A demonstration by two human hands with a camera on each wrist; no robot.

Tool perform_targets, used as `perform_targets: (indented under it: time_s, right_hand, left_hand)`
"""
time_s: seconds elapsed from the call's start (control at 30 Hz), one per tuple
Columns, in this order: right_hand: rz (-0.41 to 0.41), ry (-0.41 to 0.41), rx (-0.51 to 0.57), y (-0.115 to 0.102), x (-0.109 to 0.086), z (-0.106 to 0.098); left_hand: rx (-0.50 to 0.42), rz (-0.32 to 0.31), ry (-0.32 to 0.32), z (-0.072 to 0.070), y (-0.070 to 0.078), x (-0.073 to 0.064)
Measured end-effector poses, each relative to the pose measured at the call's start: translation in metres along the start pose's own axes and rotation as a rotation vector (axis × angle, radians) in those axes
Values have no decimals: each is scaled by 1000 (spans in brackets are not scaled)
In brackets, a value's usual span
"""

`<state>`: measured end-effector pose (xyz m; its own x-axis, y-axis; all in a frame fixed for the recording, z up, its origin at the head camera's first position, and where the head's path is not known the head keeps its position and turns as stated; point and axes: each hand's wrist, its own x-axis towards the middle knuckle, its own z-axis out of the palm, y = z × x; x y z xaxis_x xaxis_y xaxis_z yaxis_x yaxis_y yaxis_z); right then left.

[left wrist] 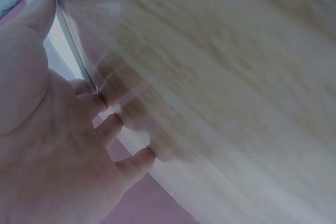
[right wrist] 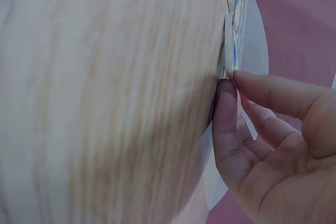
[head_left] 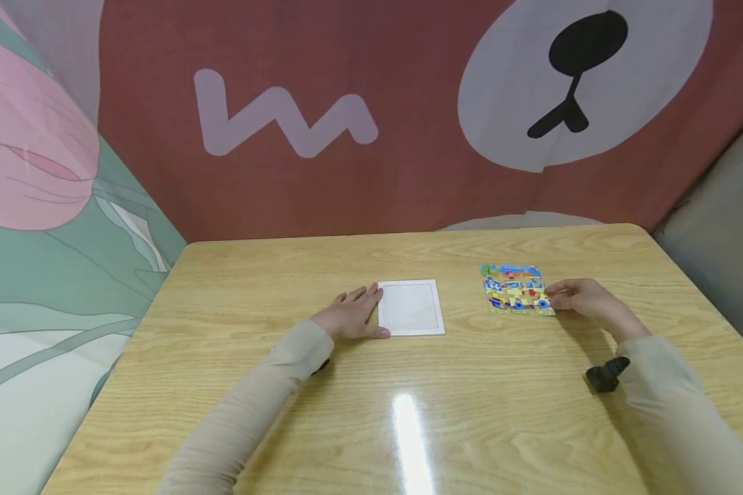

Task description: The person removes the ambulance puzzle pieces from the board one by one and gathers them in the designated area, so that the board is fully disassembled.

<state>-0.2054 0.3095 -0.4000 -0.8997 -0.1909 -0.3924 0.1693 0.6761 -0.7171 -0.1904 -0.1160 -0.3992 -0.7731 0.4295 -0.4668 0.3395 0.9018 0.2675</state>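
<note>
A white square puzzle frame [head_left: 411, 309] lies flat near the middle of the table. My left hand [head_left: 351, 316] rests along the frame's left edge, fingers spread and thumb at the near corner. To the right lies a colourful jigsaw puzzle [head_left: 512, 292] with a vehicle picture, its pieces fitted loosely with gaps showing. My right hand [head_left: 585, 300] is at the puzzle's right side. In the right wrist view, thumb and index finger pinch the edge of a puzzle piece [right wrist: 234, 45], which appears slightly raised from the table. The left wrist view shows the left hand's [left wrist: 58, 124] fingertips on the tabletop.
The wooden table [head_left: 272, 426] has a rounded far edge against a brown patterned curtain [head_left: 347, 185]. A grey surface [head_left: 724, 227] stands beyond the right edge. A dark wrist device [head_left: 605, 375] hangs under the right sleeve. Light glares on the near tabletop.
</note>
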Motion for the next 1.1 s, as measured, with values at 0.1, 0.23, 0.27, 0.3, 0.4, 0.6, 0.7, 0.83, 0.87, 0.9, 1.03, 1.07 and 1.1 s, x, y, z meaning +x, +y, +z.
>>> perform_targets:
  time_s: [0.1, 0.23, 0.27, 0.3, 0.4, 0.6, 0.7, 0.83, 0.87, 0.9, 1.03, 1.07, 1.1]
  right_hand:
    - [12, -4, -15, -1, 0, 0]
    - [22, -5, -18, -1, 0, -1]
    - [22, -5, -15, -1, 1, -1]
    - [22, -5, -13, -1, 1, -1]
    - [25, -2, -17, -1, 1, -1]
    - [19, 0, -32, -3, 0, 0]
    - [13, -2, -30, -4, -1, 0]
    - [14, -4, -16, -5, -1, 0]
    - [15, -4, -11, -5, 0, 0]
    - [15, -6, -8, -5, 0, -1]
    - [17, -5, -12, -5, 0, -1]
    - [16, -3, -11, -5, 1, -1]
    - [15, -1, -14, -5, 1, -1]
  left_hand:
    - [3, 3, -1, 0, -1, 0]
    - [7, 3, -3, 0, -1, 1]
    - [7, 3, -2, -1, -1, 1]
    - [6, 4, -2, 0, -1, 1]
    - [6, 2, -2, 0, -1, 2]
    - [6, -2, -9, 0, -2, 2]
    - [4, 0, -7, 0, -2, 2]
    - [0, 1, -5, 0, -1, 2]
    - [0, 0, -8, 0, -1, 2]
    - [1, -2, -10, 0, -1, 2]
    - [-3, 2, -5, 1, -1, 2]
    - [-5, 3, -3, 1, -1, 2]
    - [-3, 2, -2, 1, -2, 2]
